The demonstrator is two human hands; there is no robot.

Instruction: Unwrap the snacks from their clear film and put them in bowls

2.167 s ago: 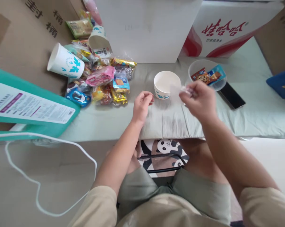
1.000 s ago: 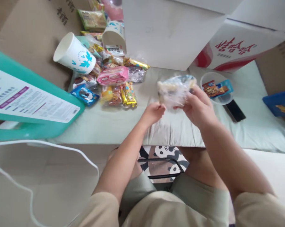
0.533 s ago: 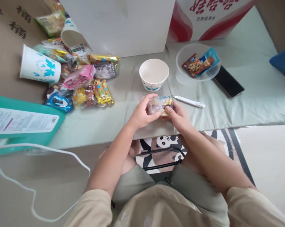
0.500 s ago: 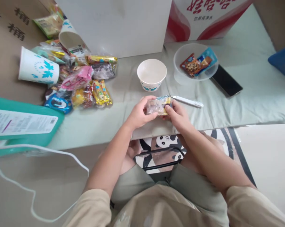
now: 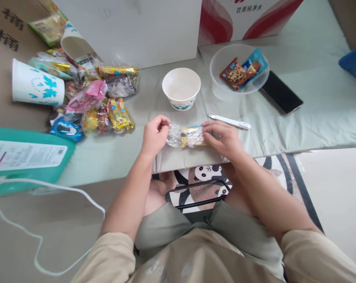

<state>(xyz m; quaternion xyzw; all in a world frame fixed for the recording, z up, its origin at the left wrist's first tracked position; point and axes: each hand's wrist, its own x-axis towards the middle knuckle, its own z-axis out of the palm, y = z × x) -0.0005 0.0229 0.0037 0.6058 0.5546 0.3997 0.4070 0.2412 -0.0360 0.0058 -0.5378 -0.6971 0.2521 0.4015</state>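
Observation:
A clear plastic snack packet (image 5: 192,136) with yellow and blue print lies stretched sideways at the front of the cloth-covered surface. My left hand (image 5: 154,135) pinches its crumpled clear left end between thumb and fingers. On the printed right end, my right hand (image 5: 223,138) is closed with thumb and fingers. What the packet contains is hard to make out. Just behind it stands a white paper bowl (image 5: 181,87) with blue leaf print. A white pen-like cutter (image 5: 229,121) rests beyond my right fingers, close to them.
A translucent plastic bowl (image 5: 216,80) holds brown and blue snack packets, beside a black phone (image 5: 281,93). Wrapped snacks (image 5: 89,98) pile up at left with a tipped paper cup (image 5: 37,83). A green container (image 5: 56,159) and white cable (image 5: 77,187) are nearer. Boxes (image 5: 154,31) stand behind.
My hands have moved apart, the left one going left. The packet, earlier bunched between both hands, is now drawn out lengthwise with its clear end spread. The view has shifted slightly.

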